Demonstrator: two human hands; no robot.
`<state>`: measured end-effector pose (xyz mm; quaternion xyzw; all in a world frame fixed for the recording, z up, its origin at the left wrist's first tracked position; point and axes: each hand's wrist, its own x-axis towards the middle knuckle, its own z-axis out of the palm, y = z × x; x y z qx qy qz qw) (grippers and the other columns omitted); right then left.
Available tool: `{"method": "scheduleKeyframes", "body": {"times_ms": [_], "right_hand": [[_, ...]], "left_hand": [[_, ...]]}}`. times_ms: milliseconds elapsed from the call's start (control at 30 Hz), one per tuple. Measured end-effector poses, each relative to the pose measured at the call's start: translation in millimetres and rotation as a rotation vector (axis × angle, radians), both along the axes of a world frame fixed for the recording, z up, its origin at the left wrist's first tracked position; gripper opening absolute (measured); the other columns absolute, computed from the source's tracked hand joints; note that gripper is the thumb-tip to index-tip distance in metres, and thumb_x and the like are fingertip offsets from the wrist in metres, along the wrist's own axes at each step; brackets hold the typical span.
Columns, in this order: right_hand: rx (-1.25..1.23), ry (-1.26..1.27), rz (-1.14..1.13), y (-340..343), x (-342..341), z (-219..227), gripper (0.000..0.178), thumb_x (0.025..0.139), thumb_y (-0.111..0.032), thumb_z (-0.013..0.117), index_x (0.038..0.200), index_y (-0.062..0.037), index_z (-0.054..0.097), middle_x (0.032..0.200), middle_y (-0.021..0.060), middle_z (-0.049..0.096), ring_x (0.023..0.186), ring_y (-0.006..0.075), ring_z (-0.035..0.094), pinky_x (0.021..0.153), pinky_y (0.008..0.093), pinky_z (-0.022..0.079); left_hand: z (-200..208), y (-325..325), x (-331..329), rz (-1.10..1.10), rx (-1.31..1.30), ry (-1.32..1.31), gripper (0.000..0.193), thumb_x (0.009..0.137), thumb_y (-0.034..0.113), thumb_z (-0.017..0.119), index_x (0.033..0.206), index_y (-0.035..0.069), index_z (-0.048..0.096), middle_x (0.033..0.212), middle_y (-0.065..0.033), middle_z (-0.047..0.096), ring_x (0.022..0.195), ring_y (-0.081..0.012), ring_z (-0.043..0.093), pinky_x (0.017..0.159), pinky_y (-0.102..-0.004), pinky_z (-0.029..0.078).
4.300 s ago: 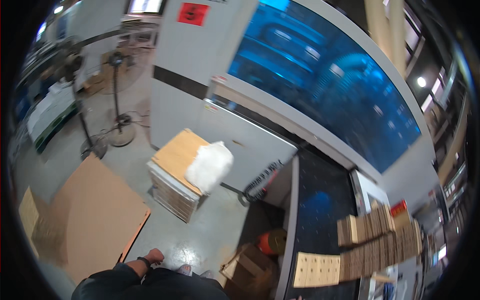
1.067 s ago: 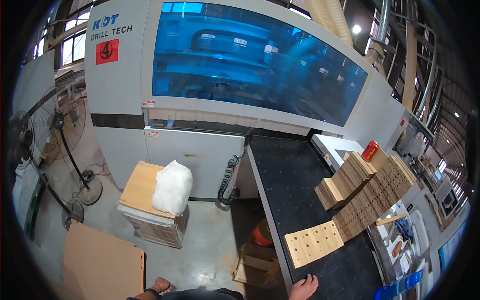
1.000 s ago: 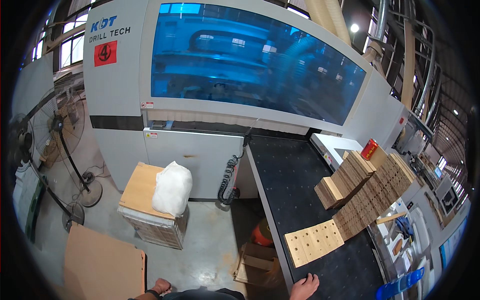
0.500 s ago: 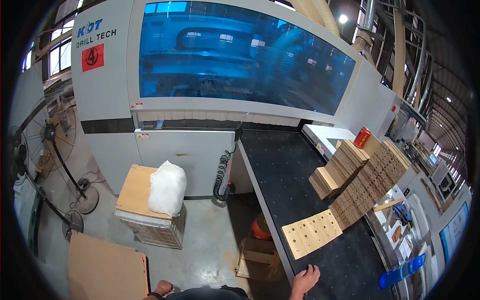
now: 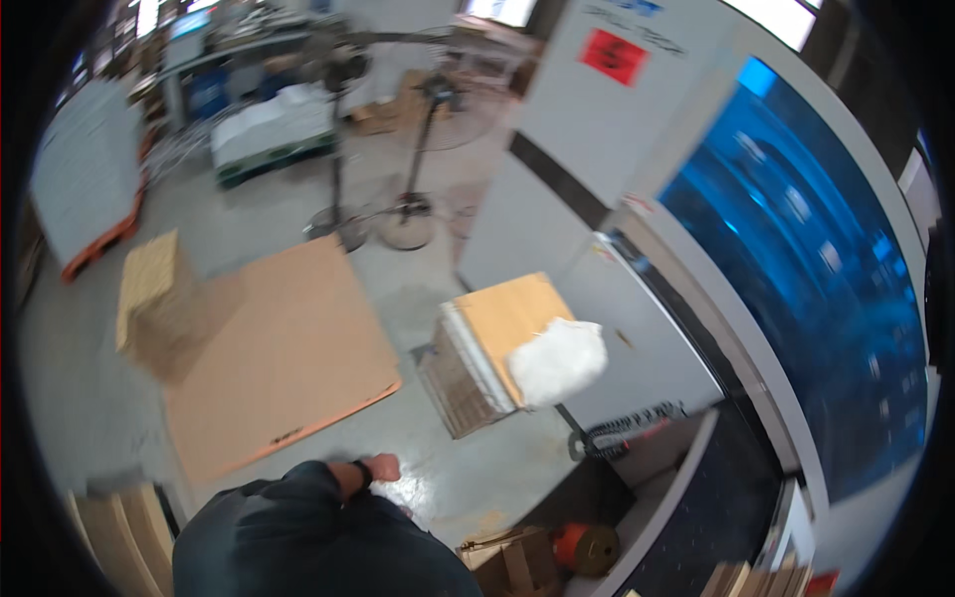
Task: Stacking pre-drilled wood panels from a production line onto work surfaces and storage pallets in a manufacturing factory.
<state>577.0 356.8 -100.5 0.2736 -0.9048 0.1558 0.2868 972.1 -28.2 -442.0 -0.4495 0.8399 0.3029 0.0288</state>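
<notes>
My left hand (image 5: 382, 468), with a black band at the wrist, hangs over the grey floor in front of my dark clothing. It looks small and blurred, so its fingers cannot be told apart, and nothing shows in it. The large flat sheet of brown cardboard (image 5: 288, 348) on an orange-edged base lies nearest to it. To the right of the hand stands a waist-high stack topped with a tan board (image 5: 507, 308), and a white bundle (image 5: 560, 363) rests on that board. My right hand is out of view.
A blurred stack of boards (image 5: 149, 298) stands on the cardboard's left side. Pedestal fans (image 5: 408, 204) stand beyond. On the right are the grey machine (image 5: 587, 129) with a blue window, its black table (image 5: 716, 488) and an orange round container (image 5: 587, 549). Boards (image 5: 124, 542) lie lower left.
The view has swung left, bringing in the cardboard sheet and the board stack. The drilled wood blocks have mostly slid out at lower right. My right hand has left the picture.
</notes>
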Motion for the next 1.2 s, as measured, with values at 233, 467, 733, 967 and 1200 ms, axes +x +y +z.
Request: {"method": "scheduleKeyframes", "body": {"times_ms": [233,467,733,967,1200], "right_hand": [[0.127,-0.018,0.436,-21,-69,-36,0.027,0.087,-0.013,0.057,0.104,0.0014,0.073,0.112,0.0217,0.069,0.107,0.0388,0.064,0.098,0.0464,0.049],[0.158,-0.051,0.647,-70,-121,-55,0.028,0.087,-0.013,0.057,0.105,0.0018,0.072,0.111,0.0221,0.069,0.106,0.0391,0.064,0.097,0.0466,0.049],[0.155,-0.079,0.685,-79,-149,-73,0.029,0.087,-0.013,0.057,0.105,0.0022,0.072,0.110,0.0225,0.069,0.106,0.0394,0.064,0.097,0.0468,0.049],[0.134,-0.071,0.619,-55,-165,-78,0.029,0.087,-0.014,0.057,0.106,0.0026,0.072,0.110,0.0228,0.069,0.105,0.0396,0.064,0.097,0.0469,0.049],[0.081,-0.067,0.491,-21,-158,-93,0.030,0.087,-0.014,0.057,0.106,0.0030,0.071,0.109,0.0232,0.069,0.104,0.0399,0.064,0.096,0.0471,0.049]], "left_hand": [[62,26,-3,0.654,0.461,0.045,0.031,0.076,0.013,0.056,0.092,-0.007,0.073,0.093,-0.0296,0.071,0.091,-0.0392,0.072,0.078,-0.0464,0.057],[66,76,24,0.904,0.517,0.087,0.032,0.074,0.012,0.056,0.093,-0.006,0.074,0.094,-0.0300,0.070,0.093,-0.0413,0.071,0.080,-0.0483,0.056],[66,74,16,0.932,0.473,0.094,0.032,0.075,0.012,0.055,0.095,-0.007,0.073,0.098,-0.0298,0.070,0.097,-0.0431,0.069,0.081,-0.0495,0.055],[85,55,0,0.850,0.447,0.138,0.031,0.077,0.014,0.058,0.096,-0.005,0.073,0.102,-0.0306,0.069,0.101,-0.0442,0.067,0.084,-0.0515,0.054],[91,52,-2,0.792,0.541,0.064,0.035,0.079,0.015,0.058,0.104,-0.004,0.073,0.112,-0.0299,0.068,0.110,-0.0422,0.065,0.091,-0.0482,0.053]]}}
